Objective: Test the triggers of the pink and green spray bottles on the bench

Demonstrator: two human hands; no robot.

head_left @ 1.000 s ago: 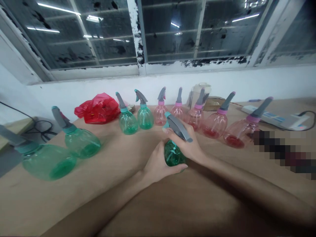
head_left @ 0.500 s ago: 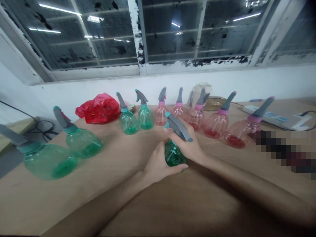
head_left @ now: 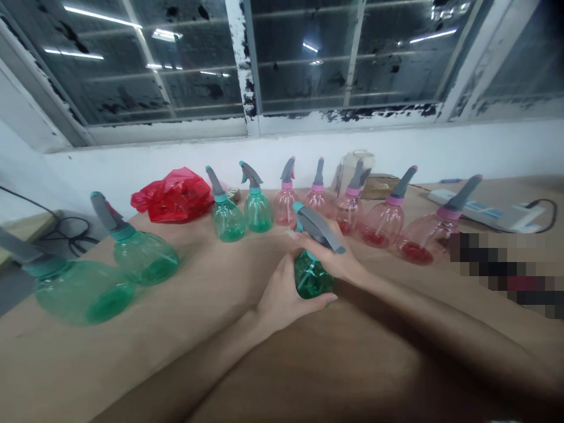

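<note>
A green spray bottle (head_left: 314, 276) with a grey trigger head stands before me at the middle of the table. My left hand (head_left: 286, 294) wraps round its clear body from the left, the thumb lying across the front. Higher up, my right hand (head_left: 337, 255) grips the bottle's neck just under the spray head, and some of its fingers are hidden behind the head. Dark green liquid shows through the body between my hands. Nearest behind are a pink spray bottle (head_left: 286, 205) and a green spray bottle (head_left: 258, 210).
More green spray bottles (head_left: 145, 255) stand to the left. A row of pink spray bottles (head_left: 382, 223) curves to the right. A red plastic bag (head_left: 176, 197), a cardboard box (head_left: 381, 185) and a white power strip (head_left: 493, 211) lie along the back of the wooden table (head_left: 211, 294).
Both hands keep the same hold on the green spray bottle. The whole view has shifted very slightly; nothing else has visibly moved.
</note>
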